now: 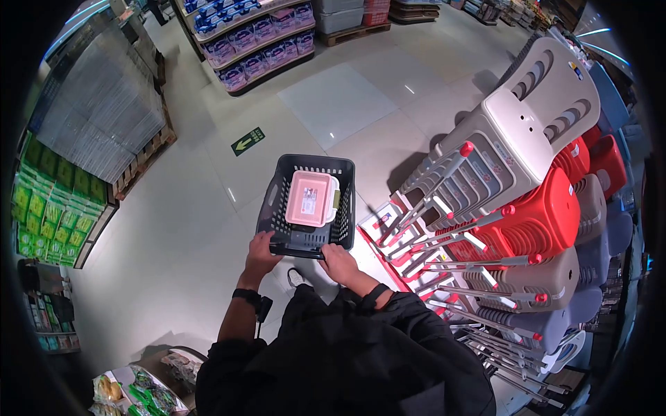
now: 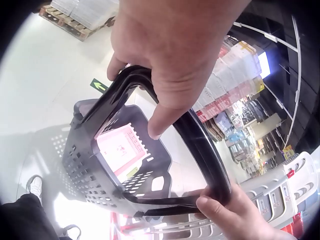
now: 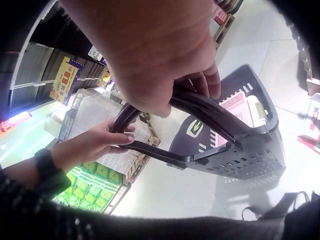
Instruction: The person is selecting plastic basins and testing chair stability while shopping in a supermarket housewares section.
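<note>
A dark grey perforated basket (image 1: 305, 240) hangs in front of the body, with a pink container (image 1: 309, 199) inside and a white one with a green clip (image 1: 336, 196) partly hidden beneath it. My left hand (image 1: 261, 255) grips the left end of the black handle (image 2: 200, 145); its fingers curl over the bar in the left wrist view. At the handle's other end my right hand (image 1: 340, 263) holds on, fingers wrapped round it in the right wrist view.
Stacked stools and chairs (image 1: 517, 132) with metal-legged items stand close on the right. Wrapped cartons on a pallet (image 1: 149, 156) and green packs (image 1: 48, 201) are at left. A shelf of purple packs (image 1: 260, 45) stands ahead; a bin of bagged goods (image 1: 142, 388) is at lower left.
</note>
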Available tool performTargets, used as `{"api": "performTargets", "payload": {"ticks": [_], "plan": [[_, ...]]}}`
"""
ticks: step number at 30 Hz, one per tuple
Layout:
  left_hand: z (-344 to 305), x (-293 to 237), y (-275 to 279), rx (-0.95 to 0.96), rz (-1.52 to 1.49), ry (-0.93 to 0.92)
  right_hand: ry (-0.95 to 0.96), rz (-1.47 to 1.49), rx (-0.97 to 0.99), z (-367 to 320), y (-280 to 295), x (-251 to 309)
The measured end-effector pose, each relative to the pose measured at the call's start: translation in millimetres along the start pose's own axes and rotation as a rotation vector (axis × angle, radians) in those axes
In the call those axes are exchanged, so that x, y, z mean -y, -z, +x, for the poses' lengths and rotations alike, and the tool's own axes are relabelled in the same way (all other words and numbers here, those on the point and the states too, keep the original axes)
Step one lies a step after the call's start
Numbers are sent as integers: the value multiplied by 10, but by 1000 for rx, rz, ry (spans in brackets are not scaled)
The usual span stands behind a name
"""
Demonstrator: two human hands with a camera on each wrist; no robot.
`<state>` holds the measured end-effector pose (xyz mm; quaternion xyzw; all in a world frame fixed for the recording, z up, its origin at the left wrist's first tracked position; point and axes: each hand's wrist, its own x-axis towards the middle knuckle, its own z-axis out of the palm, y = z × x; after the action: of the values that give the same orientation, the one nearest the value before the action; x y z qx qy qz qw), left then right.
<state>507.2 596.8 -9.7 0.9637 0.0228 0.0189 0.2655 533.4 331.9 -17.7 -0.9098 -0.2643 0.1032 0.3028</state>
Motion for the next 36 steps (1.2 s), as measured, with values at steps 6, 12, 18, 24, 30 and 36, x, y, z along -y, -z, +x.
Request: {"api": "performTargets", "payload": {"ticks": [6,12,18,24,30,36], "plan": [[282,170,169,173,-49,-100,-130,-18,16,84,-48,196],[558,366,300,275,-89,-175,-231,-81,-58,382,-237,525],[781,401,310,350,-93,-232,-309,-111,-161,452,-279,541],[939,503,353,320,-149,-387,-374,-152,-228,555,-288,596],[1052,447,361,428,-148,-327,-435,-188,-251,643,-223,521],[1213,427,184,241,-349,-153,-457,-162,-239,808,-155,392]]}}
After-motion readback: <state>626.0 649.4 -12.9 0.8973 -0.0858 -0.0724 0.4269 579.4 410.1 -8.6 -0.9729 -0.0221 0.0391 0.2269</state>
